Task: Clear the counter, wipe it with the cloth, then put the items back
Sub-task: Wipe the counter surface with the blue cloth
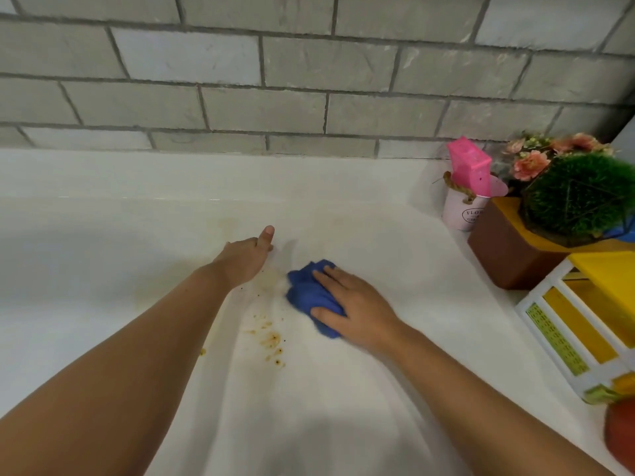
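Pressing blue cloth [305, 289] flat under right hand [357, 310], fingers spread | left hand [245, 261] just beside cloth, empty, resting on counter [378, 231]

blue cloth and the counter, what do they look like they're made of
Blue cloth: soft woven or microfibre fabric, matte, bunched into folds under the right hand. Counter: hard, smooth white surface, perhaps laminate or stone; faint sheen, brown stains sitting on top.
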Available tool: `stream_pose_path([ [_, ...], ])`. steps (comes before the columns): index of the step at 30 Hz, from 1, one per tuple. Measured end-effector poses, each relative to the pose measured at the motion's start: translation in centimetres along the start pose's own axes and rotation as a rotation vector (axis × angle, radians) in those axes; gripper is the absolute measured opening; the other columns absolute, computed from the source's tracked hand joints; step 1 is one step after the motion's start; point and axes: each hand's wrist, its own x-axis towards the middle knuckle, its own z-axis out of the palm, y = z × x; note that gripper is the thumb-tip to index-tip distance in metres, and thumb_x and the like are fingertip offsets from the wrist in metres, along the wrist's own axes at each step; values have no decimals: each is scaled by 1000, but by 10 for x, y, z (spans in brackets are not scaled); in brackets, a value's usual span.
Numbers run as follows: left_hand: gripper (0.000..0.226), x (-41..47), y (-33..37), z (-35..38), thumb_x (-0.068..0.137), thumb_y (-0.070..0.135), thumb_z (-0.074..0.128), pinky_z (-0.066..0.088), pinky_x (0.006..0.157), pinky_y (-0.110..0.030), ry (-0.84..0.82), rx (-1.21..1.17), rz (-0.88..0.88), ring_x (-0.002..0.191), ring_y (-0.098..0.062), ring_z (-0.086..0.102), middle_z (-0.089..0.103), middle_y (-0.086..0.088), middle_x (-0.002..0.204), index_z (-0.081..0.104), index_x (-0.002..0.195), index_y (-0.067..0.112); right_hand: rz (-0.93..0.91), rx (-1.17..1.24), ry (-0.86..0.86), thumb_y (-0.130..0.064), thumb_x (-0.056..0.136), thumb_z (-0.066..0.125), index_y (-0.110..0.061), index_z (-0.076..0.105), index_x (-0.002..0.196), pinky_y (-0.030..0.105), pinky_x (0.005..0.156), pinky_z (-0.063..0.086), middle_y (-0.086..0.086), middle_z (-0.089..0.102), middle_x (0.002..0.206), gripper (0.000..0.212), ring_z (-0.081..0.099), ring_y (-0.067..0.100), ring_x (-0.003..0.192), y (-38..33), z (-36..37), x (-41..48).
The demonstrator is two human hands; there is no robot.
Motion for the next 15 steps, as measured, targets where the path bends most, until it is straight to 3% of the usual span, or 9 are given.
stream_pose_path([
  [3, 70, 0, -2, 0, 93, 59, 2, 18, 115, -43, -13, 6, 12, 139, -30, 26, 45, -1, 144, 53, 131, 28, 169, -14, 70, -69, 74, 16, -16, 20, 149, 22, 114, 10, 4, 18, 157, 92, 17, 16, 145, 52, -17, 13],
  [5, 71, 1, -3, 0, 93, 60, 2, 18, 115, -43, -21, 5, 8, 139, -30, 26, 45, 0, 144, 52, 132, 28, 304, -74, 97, -55, 93, 32, -13, 18, 149, 29, 114, 16, 8, 18, 157, 71, 20, 21, 143, 75, -26, 40],
  [7, 73, 4, -4, 0, 92, 60, 0, 16, 116, -43, -30, 5, 9, 140, -30, 24, 43, 0, 145, 52, 132, 27, 326, -122, 127, -41, 98, 36, -11, 19, 148, 31, 113, 19, 10, 22, 155, 61, 22, 23, 142, 68, -25, 68],
  [11, 74, 6, -3, 0, 93, 60, 0, 14, 117, -42, -33, -11, 3, 140, -28, 26, 41, -1, 147, 53, 131, 25, 162, -103, 54, -45, 97, 33, -14, 16, 150, 28, 114, 12, 8, 15, 158, 64, 15, 20, 145, 8, 1, 63],
  [15, 75, 7, -3, -3, 93, 58, -3, 10, 118, -40, -69, -24, 4, 140, -26, 27, 39, -2, 148, 52, 132, 25, -52, -15, -1, -64, 78, 8, -18, 23, 149, 28, 116, 12, 5, 21, 156, 86, 19, 18, 144, -28, 7, -8],
])
